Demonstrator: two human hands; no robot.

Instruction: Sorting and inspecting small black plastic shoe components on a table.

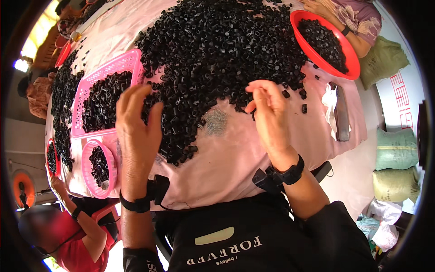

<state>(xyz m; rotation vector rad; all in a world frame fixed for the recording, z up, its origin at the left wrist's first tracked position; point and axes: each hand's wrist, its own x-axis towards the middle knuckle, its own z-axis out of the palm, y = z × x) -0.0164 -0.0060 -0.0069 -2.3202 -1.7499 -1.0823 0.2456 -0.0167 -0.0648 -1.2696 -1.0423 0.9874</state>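
A large heap of small black plastic cap-like pieces [217, 50] covers much of the table in front of me. My left hand [137, 122] is over the heap's left edge, beside a pink rectangular basket [102, 133] filled with similar pieces. Its thumb stands apart from its fingers, and no held piece shows. At the heap's near right edge, my right hand [270, 115] has its fingers curled in. A dark bit shows beneath its thumb, too small to make out. Both wrists wear black straps.
A pink round basket [113, 174] stands at the left with pieces inside. At the far right, a person's arm is by a red basin [353, 70] of pieces. A dark long case [342, 113] and white tissue [330, 104] lie right. A co-worker in red [74, 240] sits left.
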